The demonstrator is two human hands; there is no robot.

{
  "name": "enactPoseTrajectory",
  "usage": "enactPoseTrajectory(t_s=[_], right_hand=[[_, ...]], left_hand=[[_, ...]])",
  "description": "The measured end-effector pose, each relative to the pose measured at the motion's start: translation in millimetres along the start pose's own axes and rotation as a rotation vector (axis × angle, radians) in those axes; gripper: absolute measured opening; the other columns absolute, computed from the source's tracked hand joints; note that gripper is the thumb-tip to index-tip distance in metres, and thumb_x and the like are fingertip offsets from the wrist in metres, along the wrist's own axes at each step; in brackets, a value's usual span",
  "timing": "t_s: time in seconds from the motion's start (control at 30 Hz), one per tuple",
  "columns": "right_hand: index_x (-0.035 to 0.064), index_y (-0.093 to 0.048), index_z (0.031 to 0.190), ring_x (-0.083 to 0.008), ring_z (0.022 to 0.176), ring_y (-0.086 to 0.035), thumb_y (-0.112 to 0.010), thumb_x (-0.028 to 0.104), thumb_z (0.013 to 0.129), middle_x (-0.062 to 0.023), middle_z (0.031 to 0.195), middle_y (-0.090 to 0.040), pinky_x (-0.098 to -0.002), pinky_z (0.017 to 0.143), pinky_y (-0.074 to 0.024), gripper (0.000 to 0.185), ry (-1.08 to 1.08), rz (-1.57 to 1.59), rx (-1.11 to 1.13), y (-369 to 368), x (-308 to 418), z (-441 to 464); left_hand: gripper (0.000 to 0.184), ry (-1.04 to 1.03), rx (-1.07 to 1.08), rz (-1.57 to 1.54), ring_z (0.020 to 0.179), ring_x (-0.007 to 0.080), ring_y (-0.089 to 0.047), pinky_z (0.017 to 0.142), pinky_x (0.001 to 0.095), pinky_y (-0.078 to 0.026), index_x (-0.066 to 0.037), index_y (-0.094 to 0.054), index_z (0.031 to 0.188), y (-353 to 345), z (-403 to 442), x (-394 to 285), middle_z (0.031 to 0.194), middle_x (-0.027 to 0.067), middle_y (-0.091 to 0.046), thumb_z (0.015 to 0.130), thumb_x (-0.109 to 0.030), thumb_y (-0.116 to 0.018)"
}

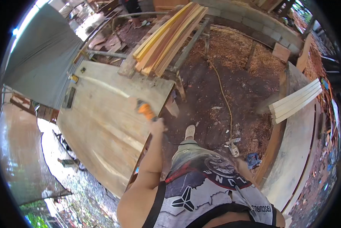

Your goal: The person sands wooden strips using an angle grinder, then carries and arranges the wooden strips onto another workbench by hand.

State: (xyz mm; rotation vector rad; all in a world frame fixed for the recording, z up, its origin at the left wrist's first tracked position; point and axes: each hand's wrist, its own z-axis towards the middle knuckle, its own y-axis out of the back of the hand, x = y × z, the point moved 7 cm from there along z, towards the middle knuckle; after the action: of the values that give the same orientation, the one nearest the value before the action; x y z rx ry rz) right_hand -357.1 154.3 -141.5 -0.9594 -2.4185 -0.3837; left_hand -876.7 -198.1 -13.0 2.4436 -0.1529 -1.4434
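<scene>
My left hand [158,125] is closed round the rear end of an orange angle grinder [145,110] with a dark head. The grinder's head rests on or just above a large pale wooden panel [106,110], near the panel's right edge. A dark cord trails from the tool toward my legs. Low at my right side, my right hand [241,167] shows only in part beside my shirt, and its fingers cannot be made out.
Stacked wooden strips [170,38] lie on a rail stand beyond the panel. A dark block [69,97] and a small yellow item [74,78] sit on its far-left side. A yellow cord [225,97] crosses the dirt floor. Pale slats [298,100] rest on boards at right.
</scene>
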Motion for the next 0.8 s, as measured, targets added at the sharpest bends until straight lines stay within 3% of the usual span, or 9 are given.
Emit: enactPoseTrajectory(t_s=[0.13, 0.23, 0.3, 0.43, 0.5, 0.53, 0.6, 0.7, 0.8], right_hand=[[0.0072, -0.067, 0.084, -0.0209, 0.066, -0.064, -0.063, 0.026, 0.091, -0.0083, 0.073, -0.065, -0.0358, 0.056, -0.0476, 0.021, -0.229, -0.011, -0.238, 96.1, -117.2, -36.2], [0.0086, -0.068, 0.086, -0.0244, 0.069, -0.065, -0.064, 0.027, 0.09, -0.0101, 0.075, -0.067, -0.038, 0.059, -0.0498, 0.019, -0.262, -0.095, -0.297, 110.0, -142.3, -59.4], [0.0095, -0.068, 0.087, -0.0268, 0.071, -0.067, -0.064, 0.027, 0.09, -0.0113, 0.076, -0.067, -0.0394, 0.061, -0.0512, 0.018, -0.084, -0.39, -0.281, 106.9, -128.8, -59.2], [0.0113, -0.069, 0.091, -0.0315, 0.075, -0.069, -0.065, 0.027, 0.09, -0.0138, 0.079, -0.069, -0.0423, 0.064, -0.0541, 0.016, 0.439, -1.06, -0.4, 76.1, -56.5, -43.1], [0.0127, -0.067, 0.087, -0.0257, 0.068, -0.066, -0.064, 0.027, 0.089, -0.01, 0.076, -0.066, -0.0381, 0.058, -0.0516, 0.015, 0.214, -0.545, -0.312, 69.3, -32.2, -24.6], [0.0142, -0.065, 0.083, -0.0199, 0.062, -0.062, -0.064, 0.027, 0.089, -0.0062, 0.072, -0.062, -0.0339, 0.052, -0.049, 0.015, -0.002, -0.027, -0.208, 59.0, -32.9, -13.8], [0.0145, -0.059, 0.08, -0.0102, 0.055, -0.053, -0.062, 0.024, 0.091, 0.0012, 0.067, -0.053, -0.025, 0.046, -0.0411, 0.014, 0.188, 0.324, -0.06, 34.7, 15.8, -25.4], [0.0123, -0.055, 0.082, -0.0103, 0.052, -0.051, -0.061, 0.022, 0.09, 0.0018, 0.065, -0.051, -0.0243, 0.046, -0.041, 0.014, 0.162, 0.191, -0.324, 4.2, 94.7, -88.7], [0.0108, -0.053, 0.086, -0.0105, 0.052, -0.051, -0.061, 0.022, 0.09, 0.0009, 0.065, -0.051, -0.0237, 0.046, -0.0414, 0.014, 0.249, 0.18, -0.323, 20.4, 69.4, -81.3]], left_hand=[[0.017, 0.014, -0.118, -0.168, 0.051, 0.02, -0.06, 0.046, 0.0383, -0.05, -0.003, -0.056, 0.089, 57.1, 85.8, 16.6, 0.07, 0.0081, -0.061, 0.077, -0.009, -0.066], [0.024, -0.026, -0.281, -0.015, 0.065, 0.0264, -0.068, 0.059, 0.0425, -0.055, 0.001, -0.062, 0.094, 79.5, 96.3, 0.4, 0.079, 0.0122, -0.068, 0.076, -0.013, -0.068], [0.035, -0.073, -0.532, 0.276, 0.086, 0.0331, -0.072, 0.078, 0.0454, -0.056, 0.003, -0.067, 0.104, 95.2, 90.2, -8.6, 0.092, 0.0184, -0.073, 0.076, -0.019, -0.07], [0.046, 0.064, -0.523, 0.251, 0.1, 0.0374, -0.07, 0.089, 0.0462, -0.053, 0.002, -0.069, 0.112, 92.2, 122.0, 8.5, 0.104, 0.0231, -0.072, 0.075, -0.025, -0.07], [0.043, 0.083, -0.597, 0.229, 0.098, 0.0363, -0.07, 0.087, 0.0461, -0.055, 0.0, -0.071, 0.108, 92.9, 109.9, -11.5, 0.103, 0.0216, -0.073, 0.075, -0.027, -0.069], [0.043, 0.082, -0.588, 0.236, 0.098, 0.0363, -0.07, 0.087, 0.0461, -0.055, 0.0, -0.071, 0.108, 92.6, 106.2, -20.2, 0.103, 0.0216, -0.073, 0.075, -0.027, -0.069], [0.043, 0.122, -0.579, 0.422, 0.098, 0.0355, -0.071, 0.087, 0.0471, -0.056, -0.001, -0.072, 0.108, 89.7, 103.9, -33.6, 0.104, 0.0204, -0.073, 0.076, -0.029, -0.069], [0.044, 0.177, -0.553, 0.562, 0.098, 0.0345, -0.071, 0.084, 0.0481, -0.057, -0.002, -0.072, 0.109, 90.3, 133.5, -11.0, 0.104, 0.0217, -0.073, 0.076, -0.031, -0.069], [0.047, 0.135, -0.555, 0.449, 0.099, 0.0376, -0.07, 0.084, 0.0492, -0.057, -0.003, -0.072, 0.11, 89.4, 123.1, -15.1, 0.105, 0.0221, -0.072, 0.076, -0.035, -0.07]])
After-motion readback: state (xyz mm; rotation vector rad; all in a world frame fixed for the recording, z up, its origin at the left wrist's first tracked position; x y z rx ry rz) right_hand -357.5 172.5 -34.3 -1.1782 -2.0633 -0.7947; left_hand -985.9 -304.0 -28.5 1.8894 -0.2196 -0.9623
